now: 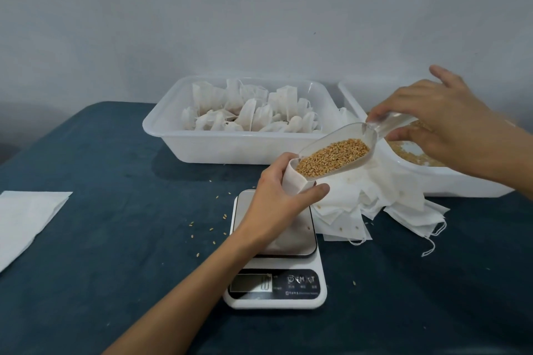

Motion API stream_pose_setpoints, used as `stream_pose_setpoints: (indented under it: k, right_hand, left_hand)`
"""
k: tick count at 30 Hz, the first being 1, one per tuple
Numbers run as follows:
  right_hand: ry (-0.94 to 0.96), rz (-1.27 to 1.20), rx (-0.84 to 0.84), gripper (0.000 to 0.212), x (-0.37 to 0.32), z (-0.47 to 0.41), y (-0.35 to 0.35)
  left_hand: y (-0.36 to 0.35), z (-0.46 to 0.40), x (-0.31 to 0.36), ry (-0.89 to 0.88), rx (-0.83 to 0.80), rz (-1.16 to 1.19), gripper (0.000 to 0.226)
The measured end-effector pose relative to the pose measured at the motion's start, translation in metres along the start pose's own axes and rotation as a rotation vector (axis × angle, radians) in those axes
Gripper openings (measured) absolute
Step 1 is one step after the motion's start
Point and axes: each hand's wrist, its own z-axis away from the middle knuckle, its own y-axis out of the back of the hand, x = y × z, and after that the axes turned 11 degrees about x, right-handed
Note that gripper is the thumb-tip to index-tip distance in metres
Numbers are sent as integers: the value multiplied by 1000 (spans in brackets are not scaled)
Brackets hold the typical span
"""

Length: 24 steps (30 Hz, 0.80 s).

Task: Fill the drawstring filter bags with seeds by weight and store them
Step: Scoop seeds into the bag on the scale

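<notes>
My left hand grips a white drawstring filter bag with its mouth open, held above the steel platform of a white kitchen scale. My right hand pinches the handle of a clear plastic scoop filled with golden seeds. The scoop is tilted down to the left, and its lip sits at the bag's mouth. A white bin of loose seeds lies under my right hand. Another white bin at the back holds several filled, tied bags.
A heap of empty filter bags with loose strings lies right of the scale. A folded white sheet lies at the table's left edge. Stray seeds dot the dark blue tabletop left of the scale. A grey wall stands behind.
</notes>
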Motion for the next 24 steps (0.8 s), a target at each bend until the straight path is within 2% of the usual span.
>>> stream_pose_setpoints:
  k: [24]
  right_hand:
    - [42,79,12,33,-13,-7,0]
  left_hand:
    - [10,0,3,31,0,3,38]
